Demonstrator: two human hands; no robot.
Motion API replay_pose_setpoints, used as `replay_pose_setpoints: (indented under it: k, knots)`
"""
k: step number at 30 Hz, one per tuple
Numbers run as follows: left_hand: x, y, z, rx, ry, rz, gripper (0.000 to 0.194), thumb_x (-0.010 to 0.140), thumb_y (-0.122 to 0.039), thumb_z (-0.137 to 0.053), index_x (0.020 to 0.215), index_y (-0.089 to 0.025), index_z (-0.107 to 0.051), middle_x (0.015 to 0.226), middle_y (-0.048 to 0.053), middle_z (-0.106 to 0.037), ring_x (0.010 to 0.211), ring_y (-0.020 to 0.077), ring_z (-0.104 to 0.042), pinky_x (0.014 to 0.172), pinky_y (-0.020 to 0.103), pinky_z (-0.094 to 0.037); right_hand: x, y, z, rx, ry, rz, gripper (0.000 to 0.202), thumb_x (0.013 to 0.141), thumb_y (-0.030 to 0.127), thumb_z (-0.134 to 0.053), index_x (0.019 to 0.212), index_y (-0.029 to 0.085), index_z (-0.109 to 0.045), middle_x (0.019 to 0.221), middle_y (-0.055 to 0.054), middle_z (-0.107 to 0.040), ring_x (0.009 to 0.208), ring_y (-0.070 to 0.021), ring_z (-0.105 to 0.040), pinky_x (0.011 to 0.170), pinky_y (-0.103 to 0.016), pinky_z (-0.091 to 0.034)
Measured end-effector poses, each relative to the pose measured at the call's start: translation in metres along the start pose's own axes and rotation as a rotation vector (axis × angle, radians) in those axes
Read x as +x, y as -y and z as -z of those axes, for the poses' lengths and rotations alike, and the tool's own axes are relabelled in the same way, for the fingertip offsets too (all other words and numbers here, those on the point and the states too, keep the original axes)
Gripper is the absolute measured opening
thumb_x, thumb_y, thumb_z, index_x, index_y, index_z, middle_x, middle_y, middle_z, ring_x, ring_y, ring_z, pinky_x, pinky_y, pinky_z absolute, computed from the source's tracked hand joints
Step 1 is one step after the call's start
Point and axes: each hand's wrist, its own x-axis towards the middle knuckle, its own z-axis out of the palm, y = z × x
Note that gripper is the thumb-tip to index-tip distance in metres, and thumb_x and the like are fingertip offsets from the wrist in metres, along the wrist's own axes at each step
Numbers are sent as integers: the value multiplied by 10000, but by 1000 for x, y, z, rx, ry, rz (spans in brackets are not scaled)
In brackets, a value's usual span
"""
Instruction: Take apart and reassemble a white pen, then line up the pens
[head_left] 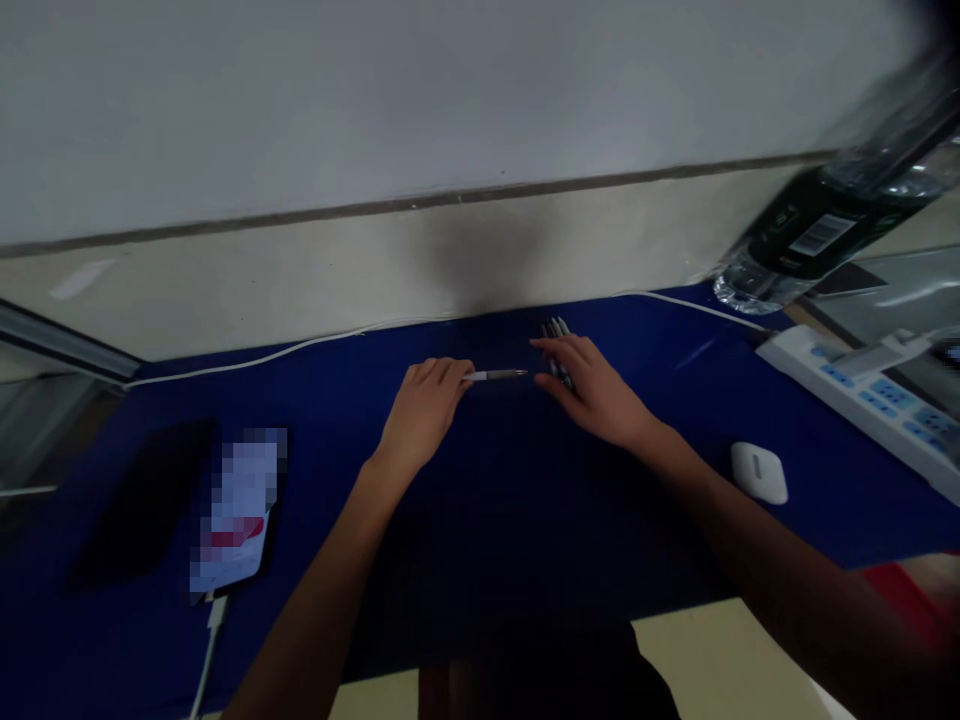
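My left hand (pixel 429 405) is closed on one end of a slim pen (pixel 496 375) with a white barrel and a brownish grip. The pen points right, roughly level above the blue tabletop, its tip near my right hand. Several pens (pixel 556 328) lie side by side on the table, partly covered by my right hand (pixel 592 395). That hand has its thumb and index finger apart, over the pens. Its other fingers are partly hidden.
On the left lie a phone (pixel 238 510) with a white charging cable (pixel 212 640) and a dark flat object (pixel 146 500). To the right are a white earbud case (pixel 759 473), a power strip (pixel 870 390) and a clear bottle (pixel 802 225). A thin white cable (pixel 300 348) runs along the wall.
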Motion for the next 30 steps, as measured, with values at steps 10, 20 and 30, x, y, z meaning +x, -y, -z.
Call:
replay_pose_setpoints:
  k: [10, 20, 30]
  knots:
    - [-10, -13, 6, 25, -40, -102, 285, 1020, -334, -397, 1179, -187, -582, 1010, 77, -651, 892, 212, -575, 817, 358, -440, -3, 10, -6, 35, 157, 95, 277, 1002, 283, -425, 1147, 176, -635, 937, -99, -672, 888, -248, -577, 793, -400, -499]
    - [-13, -11, 9, -500, -154, 192, 168, 943, -339, -582, 1047, -235, -663, 933, 7, -666, 741, 115, -608, 672, 241, -488, -5, 10, 0, 43, 74, 63, 274, 993, 287, -460, 1175, 173, -630, 975, -97, -667, 933, -247, -581, 822, -382, -486]
    - [-14, -16, 12, -723, -174, 285, 217, 910, -373, -625, 1067, -254, -714, 904, 9, -734, 752, 134, -683, 695, 253, -536, -3, 15, 4, 113, 125, 47, 255, 990, 308, -474, 1114, 196, -667, 904, -75, -677, 865, -218, -612, 765, -334, -478]
